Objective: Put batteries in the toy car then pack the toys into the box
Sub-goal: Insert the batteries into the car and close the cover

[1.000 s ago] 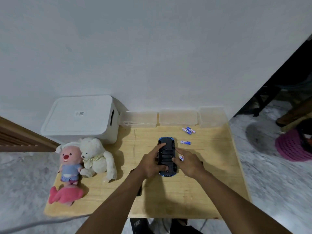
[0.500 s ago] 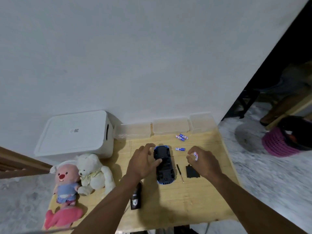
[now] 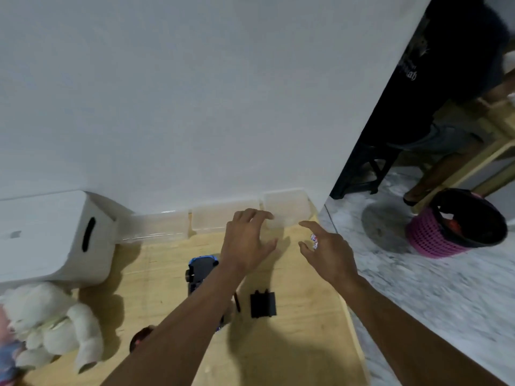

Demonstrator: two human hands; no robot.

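The blue toy car (image 3: 201, 270) lies upside down on the wooden table (image 3: 306, 346), partly hidden under my left forearm. Its black battery cover (image 3: 262, 303) lies to the right of it, beside a thin screwdriver (image 3: 237, 302). My left hand (image 3: 246, 242) hovers past the car near the back of the table, fingers spread and loosely bent, holding nothing I can see. My right hand (image 3: 327, 253) is to its right with the index finger stretched out, and holds a small battery (image 3: 314, 237). The other loose batteries are hidden. The white lidded box (image 3: 55, 235) stands at the back left.
A white teddy bear (image 3: 47, 321) and a pink plush (image 3: 5, 355) sit at the front left. Clear plastic containers (image 3: 223, 220) line the wall. A dark remote (image 3: 138, 337) peeks out by my left arm. On the floor right stands a pink basket (image 3: 434, 240), beside a seated person.
My left hand let go of the car and moved up and right toward the containers. My right hand, still holding the battery, rose a little. The view swung to the right.
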